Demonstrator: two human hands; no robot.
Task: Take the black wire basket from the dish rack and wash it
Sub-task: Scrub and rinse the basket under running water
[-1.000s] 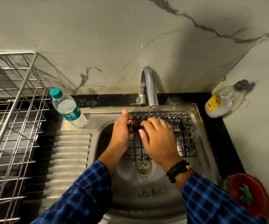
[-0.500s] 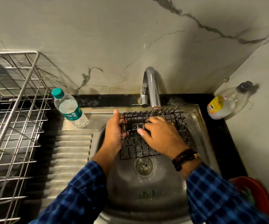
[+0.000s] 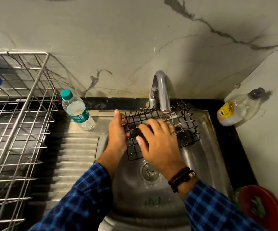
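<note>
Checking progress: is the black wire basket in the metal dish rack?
No, the left hand grips the black wire basket over the steel sink.

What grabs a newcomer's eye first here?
Both hands meet over the steel sink, under the tap: the left hand grips the left edge of the black wire basket, and the right hand lies across its mesh, blurred. At left stands a big steel dish rack, a water bottle beside it.

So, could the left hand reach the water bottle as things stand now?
Probably yes: the water bottle stands just beside the left hand, nothing between them, though that hand now grips the black wire basket.
</note>
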